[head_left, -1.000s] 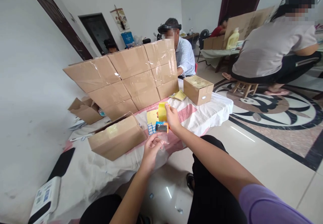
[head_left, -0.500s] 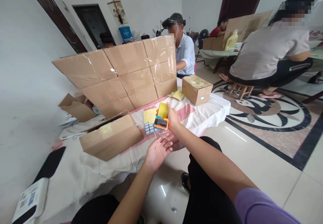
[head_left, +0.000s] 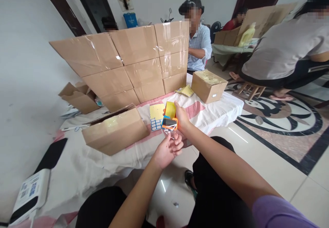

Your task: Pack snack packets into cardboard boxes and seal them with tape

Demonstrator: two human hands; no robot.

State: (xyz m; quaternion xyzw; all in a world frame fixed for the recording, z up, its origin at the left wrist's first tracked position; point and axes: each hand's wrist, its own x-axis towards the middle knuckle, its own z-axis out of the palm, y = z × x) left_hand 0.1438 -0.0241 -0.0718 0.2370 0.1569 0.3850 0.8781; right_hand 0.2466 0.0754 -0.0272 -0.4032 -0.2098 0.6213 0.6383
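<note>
My right hand (head_left: 182, 118) grips an orange tape dispenser (head_left: 169, 121) with a yellowish roll of tape (head_left: 170, 109) on it, held above the cloth-covered table edge. Just below it, my left hand (head_left: 168, 149) pinches the loose end of clear tape (head_left: 171, 132) that hangs from the dispenser's blade. A closed cardboard box (head_left: 115, 130) lies on the table to the left of my hands. A sheet of blue and white labels (head_left: 156, 116) lies behind the dispenser.
A wall of taped cardboard boxes (head_left: 133, 60) stands across the table. A smaller box (head_left: 208, 85) sits at the right. An open box (head_left: 77, 97) lies far left. A white label printer (head_left: 28, 193) sits bottom left. Other people sit beyond.
My left hand opened flat under the dispenser half a second ago, then closed again on the tape end. The dispenser stayed in my right hand, shifting slightly.
</note>
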